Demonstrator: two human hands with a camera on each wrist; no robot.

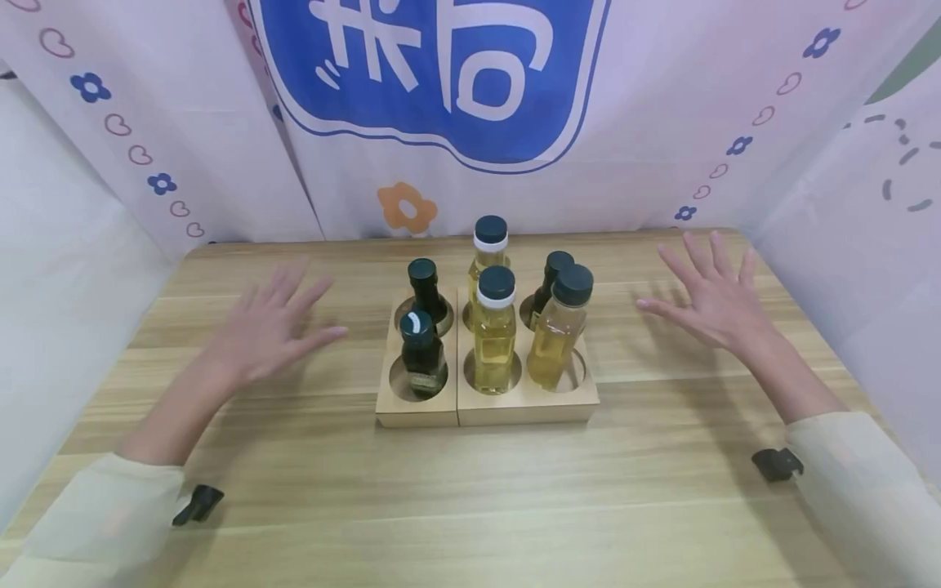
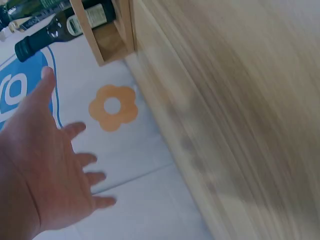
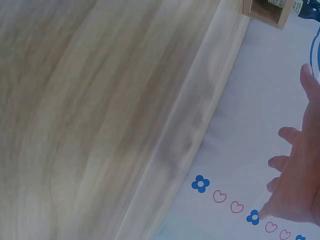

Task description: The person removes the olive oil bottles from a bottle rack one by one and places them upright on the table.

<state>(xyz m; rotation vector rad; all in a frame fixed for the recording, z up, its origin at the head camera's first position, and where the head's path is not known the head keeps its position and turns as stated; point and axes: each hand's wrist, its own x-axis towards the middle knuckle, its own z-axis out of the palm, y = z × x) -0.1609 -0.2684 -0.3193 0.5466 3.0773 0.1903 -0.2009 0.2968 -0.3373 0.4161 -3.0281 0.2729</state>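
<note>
A wooden bottle rack [image 1: 528, 415] stands mid-table, beside a narrower wooden rack [image 1: 417, 419] that touches its left side. Yellow-liquid bottles with dark caps sit in the wider one: a front bottle [image 1: 494, 343], a bottle behind it [image 1: 490, 245], and a leaning bottle [image 1: 556, 339] at front right. Behind the leaning one is a dark bottle [image 1: 556, 273]. The narrower rack holds two dark bottles, a front one [image 1: 423, 359] and a rear one [image 1: 425, 286]. My left hand [image 1: 268, 331], fingers spread, hovers left of the racks. To their right, my right hand [image 1: 713, 298] is likewise spread, holding nothing.
A wood-grain table [image 1: 470, 506] lies under everything. White cloth with a blue emblem [image 1: 441, 73] and an orange flower [image 1: 407, 207] hangs along the table's back edge. More pale cloth closes off both sides.
</note>
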